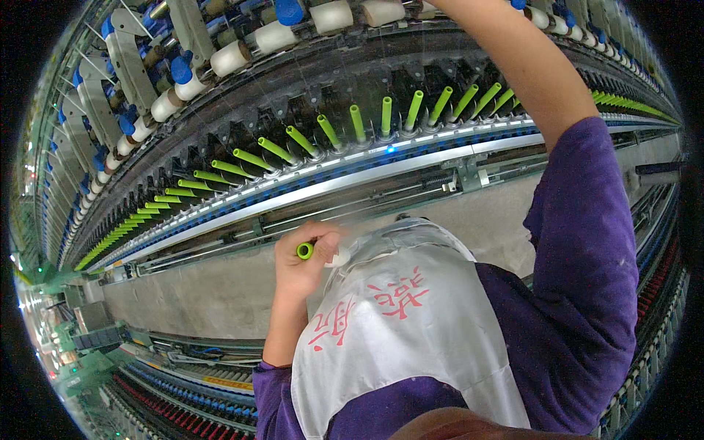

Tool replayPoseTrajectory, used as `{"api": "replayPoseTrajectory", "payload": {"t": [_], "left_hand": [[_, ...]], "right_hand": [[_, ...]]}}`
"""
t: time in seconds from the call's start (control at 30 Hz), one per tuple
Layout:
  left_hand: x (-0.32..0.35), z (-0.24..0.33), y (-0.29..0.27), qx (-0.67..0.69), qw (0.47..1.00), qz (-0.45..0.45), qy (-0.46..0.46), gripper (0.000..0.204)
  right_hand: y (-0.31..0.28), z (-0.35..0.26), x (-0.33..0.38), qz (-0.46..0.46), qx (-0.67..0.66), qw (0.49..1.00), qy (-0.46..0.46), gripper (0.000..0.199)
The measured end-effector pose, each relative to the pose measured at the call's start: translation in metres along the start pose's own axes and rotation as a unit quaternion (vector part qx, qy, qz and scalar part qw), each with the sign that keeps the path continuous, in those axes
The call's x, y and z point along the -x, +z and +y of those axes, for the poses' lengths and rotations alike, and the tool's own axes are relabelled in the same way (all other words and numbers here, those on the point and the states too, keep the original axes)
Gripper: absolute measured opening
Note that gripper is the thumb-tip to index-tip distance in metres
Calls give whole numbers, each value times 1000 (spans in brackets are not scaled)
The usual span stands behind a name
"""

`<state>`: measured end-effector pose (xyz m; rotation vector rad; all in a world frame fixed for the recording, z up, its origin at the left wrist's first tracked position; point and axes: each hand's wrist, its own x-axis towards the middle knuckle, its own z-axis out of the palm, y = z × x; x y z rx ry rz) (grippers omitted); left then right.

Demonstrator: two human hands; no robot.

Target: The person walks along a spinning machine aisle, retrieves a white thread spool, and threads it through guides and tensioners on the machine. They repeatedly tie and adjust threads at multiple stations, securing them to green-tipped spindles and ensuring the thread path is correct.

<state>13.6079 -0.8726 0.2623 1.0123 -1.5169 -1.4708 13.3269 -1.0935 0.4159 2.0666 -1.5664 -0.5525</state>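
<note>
One green bobbin tube [305, 250] sits in my left hand [302, 262], fingers curled round it so that only its open round end shows, held low in front of my white apron [400, 323] and well apart from the machine. My right arm reaches up and away over the spinning frame [308, 139]; the right hand itself passes out of the top edge of the view, so I cannot tell whether it is spread, closed or pinching anything. As for progress, I judge the row of spindles in front of me to be dressed already: every place I can make out along the silver rail [345, 180] carries an upright green tube [386, 116], all bare, with no yarn wound on them that I can see. What is left, as far as I can judge, is whatever my right hand is about up at the top, and a place for the tube I am holding. Counting: one tube in hand; around a dozen tubes distinct in the near stretch of the row, the rest running together toward both ends beyond counting; above them roughly ten cream roving packages [274, 37] with blue caps [180, 70] between them.
</note>
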Motion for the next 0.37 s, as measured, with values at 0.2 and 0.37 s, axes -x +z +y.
{"api": "replayPoseTrajectory", "payload": {"t": [0.2,0.37], "left_hand": [[2,-2,3,-11,1000,9,3,13],[7,-3,10,-7,999,34,-14,15]], "right_hand": [[-2,-1,-2,-34,-17,999,37,19],[8,-2,-11,3,-91,994,52,22]]}}
